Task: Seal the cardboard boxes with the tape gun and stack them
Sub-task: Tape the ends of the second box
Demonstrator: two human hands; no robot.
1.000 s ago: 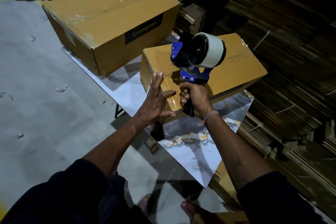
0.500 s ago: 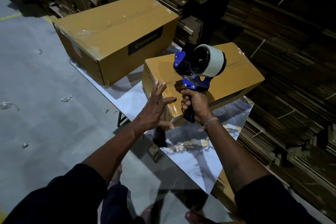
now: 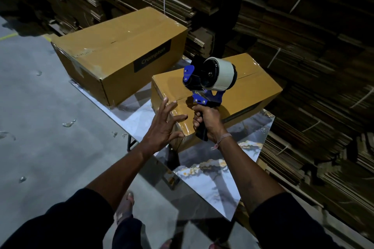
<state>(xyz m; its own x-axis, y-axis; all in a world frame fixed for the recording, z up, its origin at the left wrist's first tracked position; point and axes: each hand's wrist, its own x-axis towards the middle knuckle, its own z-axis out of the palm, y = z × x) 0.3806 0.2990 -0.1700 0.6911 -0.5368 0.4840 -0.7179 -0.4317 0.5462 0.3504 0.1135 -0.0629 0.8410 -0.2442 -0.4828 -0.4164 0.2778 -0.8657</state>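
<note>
Blue tape gun (image 3: 206, 87) stands gripped by the right hand (image 3: 208, 120) over the box (image 3: 249, 91) at the table's (image 3: 212, 172) far edge, left hand (image 3: 162, 127) splayed against its corner.

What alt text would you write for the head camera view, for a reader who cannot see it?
A person's right hand holds a blue tape gun above a small cardboard box on a marble-patterned table, while the open left hand reaches its near corner. A larger box lies behind.

your left hand (image 3: 162, 127) reaches forward with fingers spread; your right hand (image 3: 208, 121) is fisted, arm extended.
</note>
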